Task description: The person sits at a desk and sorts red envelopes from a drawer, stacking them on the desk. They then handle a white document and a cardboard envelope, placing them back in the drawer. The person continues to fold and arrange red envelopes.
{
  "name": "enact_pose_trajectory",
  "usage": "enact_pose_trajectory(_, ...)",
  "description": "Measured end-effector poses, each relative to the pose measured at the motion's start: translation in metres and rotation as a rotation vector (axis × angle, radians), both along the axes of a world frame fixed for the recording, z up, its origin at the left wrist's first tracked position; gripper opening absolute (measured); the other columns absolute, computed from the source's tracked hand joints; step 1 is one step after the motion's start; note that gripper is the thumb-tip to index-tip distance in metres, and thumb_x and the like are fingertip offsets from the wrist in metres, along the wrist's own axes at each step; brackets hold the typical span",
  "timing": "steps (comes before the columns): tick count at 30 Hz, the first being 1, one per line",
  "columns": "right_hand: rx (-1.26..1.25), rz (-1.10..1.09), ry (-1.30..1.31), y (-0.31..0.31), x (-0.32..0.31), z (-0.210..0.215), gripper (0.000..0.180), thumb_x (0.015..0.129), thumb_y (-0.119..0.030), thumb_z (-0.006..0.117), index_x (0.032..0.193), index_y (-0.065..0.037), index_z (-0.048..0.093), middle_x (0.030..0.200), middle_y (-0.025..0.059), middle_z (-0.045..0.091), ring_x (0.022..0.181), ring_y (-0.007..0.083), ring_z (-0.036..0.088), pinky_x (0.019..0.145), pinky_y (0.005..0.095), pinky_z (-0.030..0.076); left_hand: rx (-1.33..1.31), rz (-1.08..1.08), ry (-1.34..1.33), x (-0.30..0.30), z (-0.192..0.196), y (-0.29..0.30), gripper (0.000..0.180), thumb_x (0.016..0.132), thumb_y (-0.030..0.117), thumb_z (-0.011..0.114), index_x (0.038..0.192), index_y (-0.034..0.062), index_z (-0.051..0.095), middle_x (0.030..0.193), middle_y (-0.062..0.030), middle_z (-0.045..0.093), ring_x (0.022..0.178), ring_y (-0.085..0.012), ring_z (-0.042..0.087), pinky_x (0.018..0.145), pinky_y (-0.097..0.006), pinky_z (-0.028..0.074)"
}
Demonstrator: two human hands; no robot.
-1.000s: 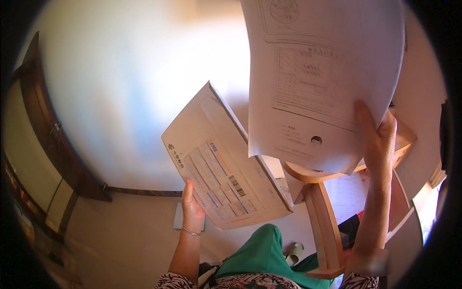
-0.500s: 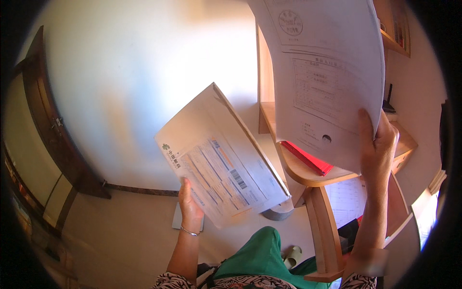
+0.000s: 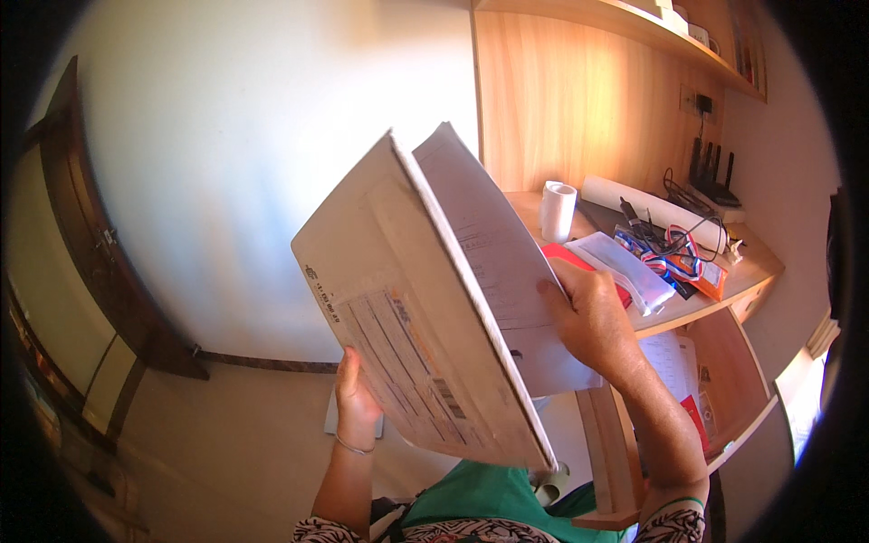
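Observation:
My left hand grips a large pale cardboard mailing envelope by its lower left edge. The envelope is tilted, its printed label and barcode facing me. On its right, my right hand pinches printed white paper sheets, thumb on top. The sheets run along the envelope's long right edge and are partly hidden behind it. Whether any of their edge is inside the envelope, I cannot tell.
On the wooden desk are a white cup, a red folder, a clear pouch, a white roll, tangled cables and a black router. Below, an open drawer holds papers. A dark wooden door stands left.
My right hand has brought the sheets down and left, from above the desk to the envelope's edge. The envelope has turned, showing its long edge more. The desk items are now uncovered.

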State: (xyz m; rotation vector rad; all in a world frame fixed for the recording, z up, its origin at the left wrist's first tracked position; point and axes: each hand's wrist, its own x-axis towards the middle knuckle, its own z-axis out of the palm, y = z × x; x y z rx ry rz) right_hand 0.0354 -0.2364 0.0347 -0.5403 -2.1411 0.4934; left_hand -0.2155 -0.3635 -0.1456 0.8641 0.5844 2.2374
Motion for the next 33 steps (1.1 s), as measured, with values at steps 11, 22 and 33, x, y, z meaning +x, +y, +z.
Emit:
enact_pose_trajectory(11,-0.816,0.308,0.091,0.019,-0.011,-0.026,0.033,0.095,-0.027,0.061,0.112,0.002,0.064,0.093,0.0084,0.069,0.076,0.0144,0.065,0.067,0.0288,0.052,-0.078,0.076,-0.027,0.01,0.011,0.006,0.051,0.099,0.033,0.054,0.136,-0.0015,0.046,0.136,-0.0116,0.052,0.121,-0.0213,0.052,0.102,-0.038,0.043)
enact_pose_trajectory(22,-0.702,0.372,0.046,0.019,-0.005,-0.024,0.037,0.097,-0.032,0.061,0.108,0.003,0.065,0.084,0.0055,0.067,0.074,0.0092,0.062,0.065,0.0274,0.051,-0.104,0.158,-0.026,0.012,0.01,0.011,0.05,0.099,0.033,0.054,0.134,-0.0029,0.048,0.133,-0.0113,0.054,0.119,-0.02,0.053,0.1,-0.035,0.043)
enact_pose_trajectory(33,-0.58,0.356,0.042,0.025,-0.012,-0.039,0.033,0.097,-0.029,0.061,0.104,0.003,0.064,0.081,0.0035,0.064,0.072,0.01,0.057,0.065,0.0295,0.049,-0.08,0.19,0.035,0.01,0.007,0.012,0.055,0.1,0.035,0.053,0.136,-0.0042,0.044,0.135,-0.0124,0.052,0.121,-0.0203,0.051,0.101,-0.036,0.042)
